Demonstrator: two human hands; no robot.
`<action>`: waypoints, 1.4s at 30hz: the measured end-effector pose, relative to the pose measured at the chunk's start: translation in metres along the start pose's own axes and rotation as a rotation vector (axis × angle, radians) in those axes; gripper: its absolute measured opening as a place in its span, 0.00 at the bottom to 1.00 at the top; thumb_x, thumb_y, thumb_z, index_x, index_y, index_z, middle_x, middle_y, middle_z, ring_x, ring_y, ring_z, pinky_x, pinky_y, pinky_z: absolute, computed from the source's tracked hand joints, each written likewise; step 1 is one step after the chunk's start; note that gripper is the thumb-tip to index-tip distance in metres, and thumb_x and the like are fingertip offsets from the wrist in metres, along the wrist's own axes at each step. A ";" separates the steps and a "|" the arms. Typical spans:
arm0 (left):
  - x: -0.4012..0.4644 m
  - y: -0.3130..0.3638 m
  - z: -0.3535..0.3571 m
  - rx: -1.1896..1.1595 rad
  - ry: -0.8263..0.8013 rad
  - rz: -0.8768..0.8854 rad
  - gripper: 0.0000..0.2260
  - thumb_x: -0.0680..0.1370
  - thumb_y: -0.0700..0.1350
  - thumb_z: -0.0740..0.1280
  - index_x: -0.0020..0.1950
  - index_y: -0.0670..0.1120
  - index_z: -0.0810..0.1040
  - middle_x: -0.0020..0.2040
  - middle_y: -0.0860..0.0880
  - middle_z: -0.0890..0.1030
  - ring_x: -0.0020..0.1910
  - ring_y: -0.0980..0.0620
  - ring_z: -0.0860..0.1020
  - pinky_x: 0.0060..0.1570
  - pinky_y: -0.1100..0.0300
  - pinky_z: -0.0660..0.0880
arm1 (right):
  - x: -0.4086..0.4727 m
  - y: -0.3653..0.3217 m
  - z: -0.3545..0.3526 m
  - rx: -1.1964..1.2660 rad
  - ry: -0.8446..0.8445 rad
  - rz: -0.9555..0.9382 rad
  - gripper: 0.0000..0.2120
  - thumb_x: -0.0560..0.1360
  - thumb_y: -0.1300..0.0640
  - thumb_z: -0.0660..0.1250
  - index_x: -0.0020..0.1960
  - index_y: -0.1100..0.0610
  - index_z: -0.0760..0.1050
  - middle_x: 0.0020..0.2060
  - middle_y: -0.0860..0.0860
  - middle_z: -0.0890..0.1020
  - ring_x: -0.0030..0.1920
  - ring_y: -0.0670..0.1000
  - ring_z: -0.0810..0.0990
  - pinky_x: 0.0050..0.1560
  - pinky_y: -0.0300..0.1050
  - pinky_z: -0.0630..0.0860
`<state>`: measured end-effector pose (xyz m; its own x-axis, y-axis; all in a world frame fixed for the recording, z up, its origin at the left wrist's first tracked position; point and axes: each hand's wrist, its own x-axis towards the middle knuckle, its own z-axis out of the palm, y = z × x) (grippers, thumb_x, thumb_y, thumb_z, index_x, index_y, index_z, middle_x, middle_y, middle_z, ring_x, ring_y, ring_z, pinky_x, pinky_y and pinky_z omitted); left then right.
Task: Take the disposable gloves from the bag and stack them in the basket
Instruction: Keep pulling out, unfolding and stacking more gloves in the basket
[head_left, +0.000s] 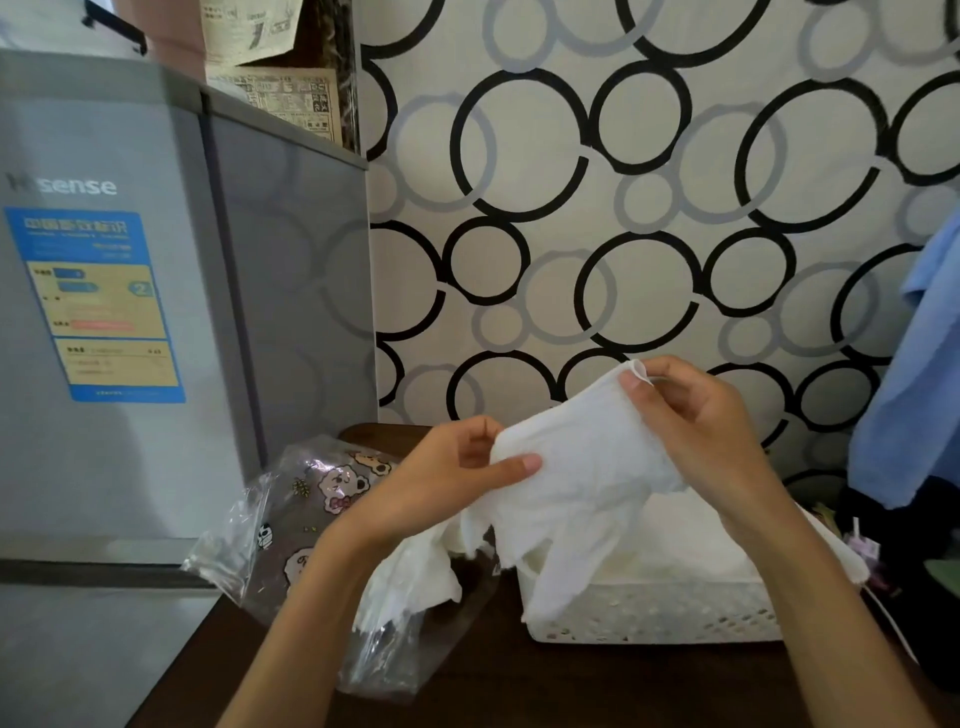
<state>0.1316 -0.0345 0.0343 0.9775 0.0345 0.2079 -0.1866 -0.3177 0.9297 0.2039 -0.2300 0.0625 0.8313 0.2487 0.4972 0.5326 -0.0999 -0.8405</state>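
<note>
A thin white disposable glove (582, 483) hangs stretched between both hands above the table, its fingers pointing down over the basket's left end. My left hand (457, 467) pinches its lower left edge between thumb and fingers. My right hand (691, 410) pinches the cuff corner higher up. A clear plastic bag (296, 525) printed with cartoon bears lies on the table at the left, with more white gloves (410, 577) spilling from its mouth. The white perforated basket (654, 613) stands at the right and holds a pile of white gloves (691, 540).
A grey fridge (130, 312) stands close on the left. A wall with black and grey rings rises behind the dark wooden table (519, 686). Blue cloth (914, 395) hangs at the right edge, with small dark items below it.
</note>
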 end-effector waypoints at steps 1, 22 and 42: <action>0.000 0.002 0.002 -0.015 0.014 -0.002 0.09 0.73 0.46 0.72 0.48 0.44 0.76 0.46 0.50 0.85 0.44 0.55 0.84 0.44 0.64 0.79 | 0.001 0.002 0.002 0.009 0.014 -0.011 0.06 0.78 0.53 0.64 0.44 0.51 0.78 0.35 0.53 0.83 0.34 0.44 0.78 0.34 0.37 0.74; 0.007 -0.006 0.002 0.077 0.391 0.073 0.09 0.82 0.49 0.59 0.49 0.51 0.78 0.44 0.53 0.81 0.39 0.62 0.80 0.37 0.71 0.75 | 0.010 0.020 -0.014 -0.202 0.232 -0.118 0.12 0.75 0.47 0.67 0.40 0.55 0.80 0.33 0.52 0.83 0.35 0.53 0.81 0.35 0.45 0.76; 0.065 -0.010 0.034 0.904 0.356 -0.095 0.12 0.82 0.50 0.58 0.58 0.51 0.79 0.55 0.49 0.81 0.53 0.46 0.78 0.49 0.55 0.74 | 0.017 0.056 -0.039 -0.295 -0.017 0.376 0.12 0.76 0.48 0.66 0.38 0.53 0.78 0.36 0.49 0.80 0.38 0.47 0.76 0.40 0.40 0.69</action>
<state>0.2006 -0.0608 0.0280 0.8702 0.3344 0.3619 0.1821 -0.9007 0.3944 0.2545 -0.2686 0.0323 0.9735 0.1585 0.1647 0.2200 -0.4542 -0.8633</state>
